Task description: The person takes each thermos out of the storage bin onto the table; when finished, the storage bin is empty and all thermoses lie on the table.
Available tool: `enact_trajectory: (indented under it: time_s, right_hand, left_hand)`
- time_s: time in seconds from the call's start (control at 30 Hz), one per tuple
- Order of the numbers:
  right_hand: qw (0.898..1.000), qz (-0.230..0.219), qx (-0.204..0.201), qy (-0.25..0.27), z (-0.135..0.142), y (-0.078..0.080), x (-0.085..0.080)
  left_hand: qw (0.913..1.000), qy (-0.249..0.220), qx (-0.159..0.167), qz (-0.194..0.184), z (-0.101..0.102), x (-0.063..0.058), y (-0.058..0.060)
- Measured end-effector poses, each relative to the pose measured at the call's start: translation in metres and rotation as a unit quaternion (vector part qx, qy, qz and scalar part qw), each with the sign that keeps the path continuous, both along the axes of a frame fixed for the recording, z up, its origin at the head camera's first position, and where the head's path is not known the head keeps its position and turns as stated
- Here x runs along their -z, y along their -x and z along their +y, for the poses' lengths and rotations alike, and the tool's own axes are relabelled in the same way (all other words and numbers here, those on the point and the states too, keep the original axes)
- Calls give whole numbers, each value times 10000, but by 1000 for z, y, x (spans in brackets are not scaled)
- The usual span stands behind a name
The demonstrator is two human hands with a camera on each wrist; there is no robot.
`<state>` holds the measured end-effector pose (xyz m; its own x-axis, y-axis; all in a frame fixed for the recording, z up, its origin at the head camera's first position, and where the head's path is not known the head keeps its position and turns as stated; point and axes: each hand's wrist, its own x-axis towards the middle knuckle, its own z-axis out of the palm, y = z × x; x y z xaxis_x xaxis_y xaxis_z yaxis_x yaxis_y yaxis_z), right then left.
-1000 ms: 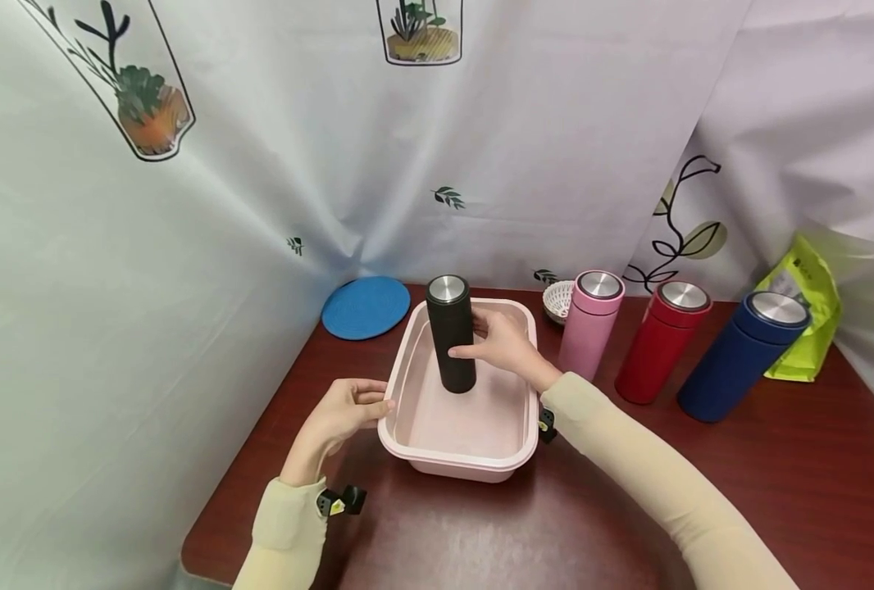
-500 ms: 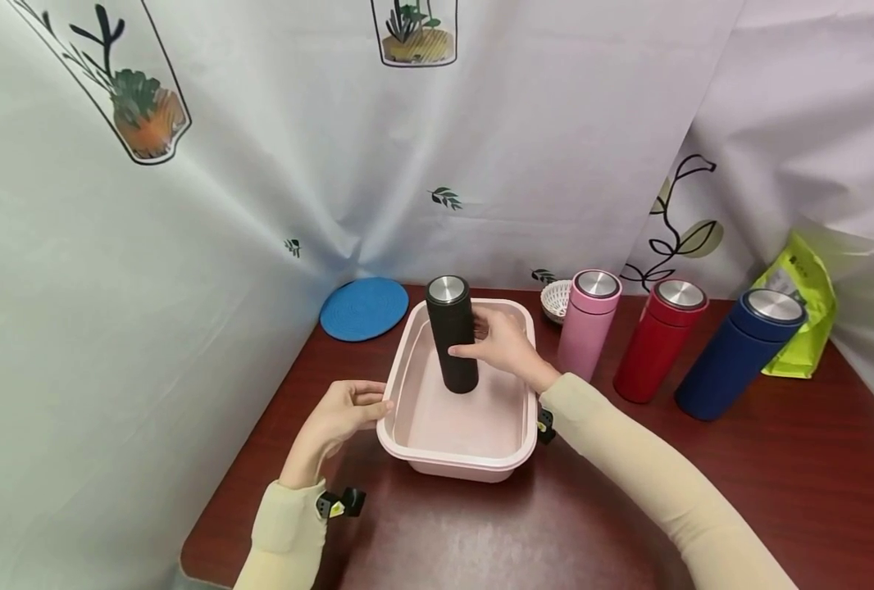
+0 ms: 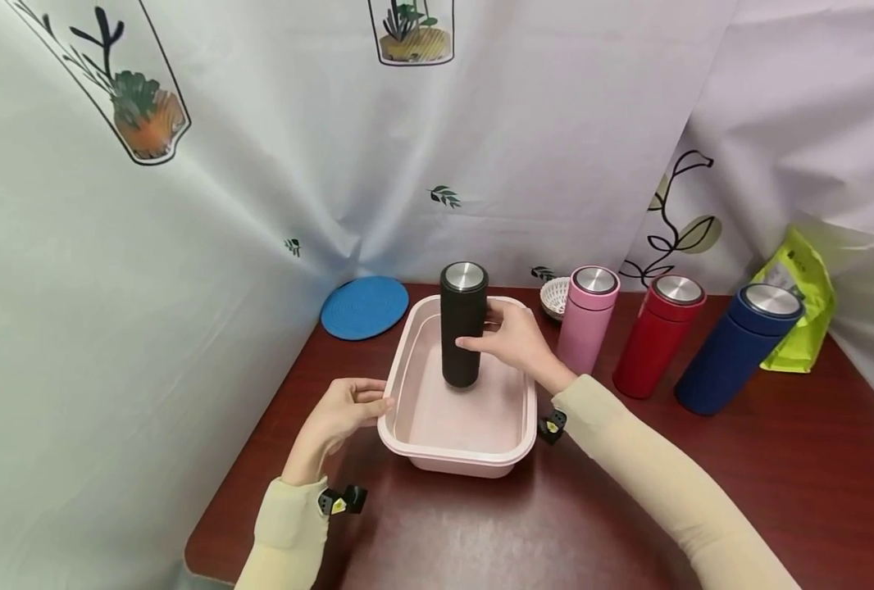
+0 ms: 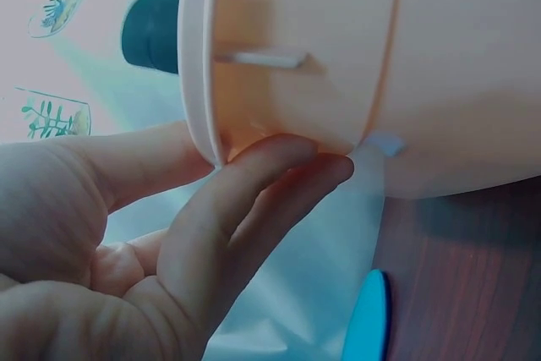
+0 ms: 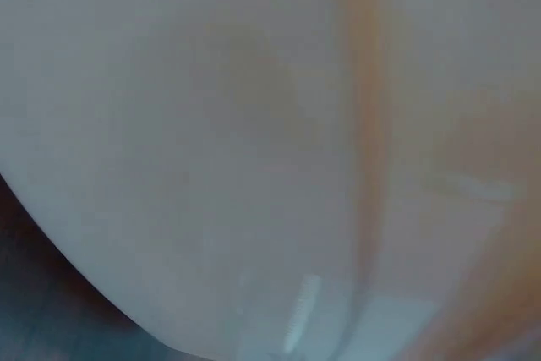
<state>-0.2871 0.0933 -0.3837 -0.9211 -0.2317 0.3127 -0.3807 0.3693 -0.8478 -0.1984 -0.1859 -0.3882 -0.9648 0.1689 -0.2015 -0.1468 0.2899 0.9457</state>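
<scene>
A black thermos bottle (image 3: 462,336) with a silver lid top stands upright within the pink plastic basin (image 3: 459,453). My right hand (image 3: 514,338) grips its side, thumb across the front and fingers behind. With my left hand (image 3: 343,416) I pinch the basin's left rim; the left wrist view shows the thumb side and fingers on either side of that rim. In that view the dark bottle top (image 4: 152,33) pokes out past the rim. The basin's outer wall (image 5: 211,158) fills most of the right wrist view, and the right hand is hidden there.
Pink (image 3: 588,321), red (image 3: 654,340) and blue (image 3: 735,352) thermos bottles stand in a row on the right. Behind them are a small white basket (image 3: 554,298) and a lime-green bag (image 3: 798,315). A round blue mat (image 3: 365,308) lies at the back left.
My right hand has shifted the black bottle slightly right and upward in the head view, and it now stands straighter. The left hand keeps its place on the rim.
</scene>
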Motion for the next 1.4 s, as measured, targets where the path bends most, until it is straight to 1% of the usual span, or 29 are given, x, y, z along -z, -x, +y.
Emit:
enact_trajectory:
  time_s: [0.13,0.23,0.33,0.53,0.7,0.8,1.0,1.1,1.2,1.33,1.4]
  right_hand:
    - [9997,-95,95,206,10,-9,-8]
    - [9990,-188,98,383,16,-14,-12]
    - [9982,-182,152,556,23,-19,-15]
    - [9968,240,302,694,39,-34,-24]
    - [9958,492,396,658,51,-53,-36]
    - [9936,726,453,740,58,-64,-44]
    - [9881,1120,764,723,74,-83,-57]
    - [9860,1189,981,631,83,-91,-59]
    - [9842,1242,1105,603,93,-99,-60]
    - [9815,1345,1249,541,105,-110,-59]
    - [9796,1379,1382,473,110,-114,-58]
  left_hand:
    - [10000,-19,19,25,1,0,0]
    - [10000,-10,-19,15,1,0,-1]
    - [10000,-13,-93,-15,2,1,-2]
    - [10000,3,-98,-4,3,4,-1]
    - [9999,55,-130,-35,2,5,-1]
    - [9998,84,-154,-54,2,4,-1]
    - [10000,35,-47,59,2,1,3]
    - [9999,6,9,113,2,0,4]
    - [9999,-9,38,128,1,0,4]
    - [10000,8,-14,61,0,1,2]
    - [10000,22,-40,30,-1,1,2]
